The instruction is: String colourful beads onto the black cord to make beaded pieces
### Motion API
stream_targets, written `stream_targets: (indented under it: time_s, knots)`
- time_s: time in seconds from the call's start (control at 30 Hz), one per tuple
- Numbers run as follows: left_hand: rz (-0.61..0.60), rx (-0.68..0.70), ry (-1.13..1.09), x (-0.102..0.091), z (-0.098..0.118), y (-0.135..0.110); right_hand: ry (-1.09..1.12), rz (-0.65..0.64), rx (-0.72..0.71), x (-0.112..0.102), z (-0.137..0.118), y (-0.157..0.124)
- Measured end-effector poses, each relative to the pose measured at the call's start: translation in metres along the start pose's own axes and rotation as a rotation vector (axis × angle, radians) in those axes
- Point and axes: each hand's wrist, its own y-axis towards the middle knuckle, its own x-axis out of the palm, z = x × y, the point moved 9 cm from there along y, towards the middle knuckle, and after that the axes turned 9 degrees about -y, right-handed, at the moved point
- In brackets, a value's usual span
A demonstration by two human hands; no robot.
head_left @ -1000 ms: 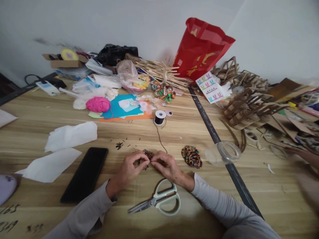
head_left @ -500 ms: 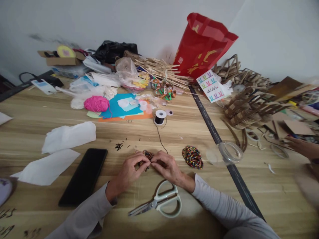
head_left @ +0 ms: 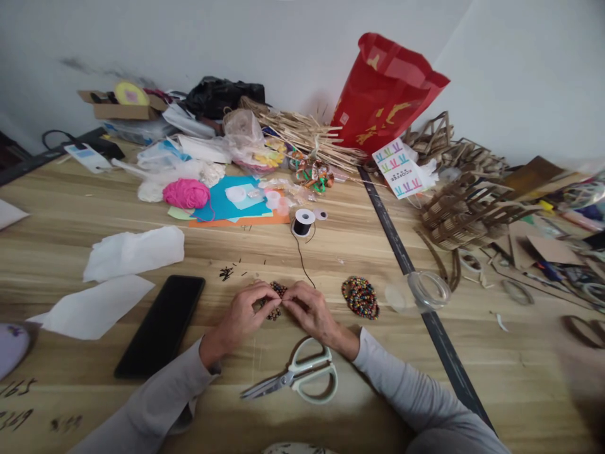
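Fingertips of my left hand (head_left: 246, 312) and my right hand (head_left: 309, 309) meet in a pinch over the table. Both are closed on a bead string (head_left: 273, 313) of small dark brown beads, partly covered by the fingers; the exact bit pinched is too small to see. Black cord (head_left: 302, 255) runs from a white-rimmed spool (head_left: 303, 222) toward my right hand and passes out of sight behind it. Scissors with pale green handles (head_left: 309, 378) lie below my hands. A coil of multicoloured beads (head_left: 360, 297) rests right of my right hand. Short black pieces (head_left: 226, 273) lie scattered beyond my left hand.
Left of my arm lie a black phone (head_left: 161, 328) and white paper sheets (head_left: 135, 252). Pink yarn (head_left: 186, 193), coloured paper (head_left: 222, 200) and a red bag (head_left: 385, 94) stand along the back. On the right are clear tape rolls (head_left: 429, 290) and woven baskets (head_left: 460, 211).
My hands keep their pinch, nearly unmoved on the beads. The view has shifted slightly. Another person's hand at the far right edge has gone out of view.
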Motion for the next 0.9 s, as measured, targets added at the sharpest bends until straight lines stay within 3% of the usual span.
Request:
stream_targets:
  time_s: [0.17, 0.37, 0.6, 0.9]
  knots:
    - [0.005, -0.048, 0.009, -0.003, -0.006, 0.0, -0.012, 0.05, 0.022, -0.002, 0.003, 0.0]
    - [0.003, -0.056, 0.012, -0.001, -0.003, 0.001, -0.038, 0.037, -0.047, -0.004, 0.0, -0.005]
    - [0.086, -0.075, 0.044, -0.016, -0.014, 0.002, -0.015, 0.039, -0.074, -0.005, -0.001, -0.007]
    - [0.044, -0.106, 0.069, -0.014, -0.015, 0.0, -0.007, 0.063, -0.029, -0.009, 0.0, -0.004]
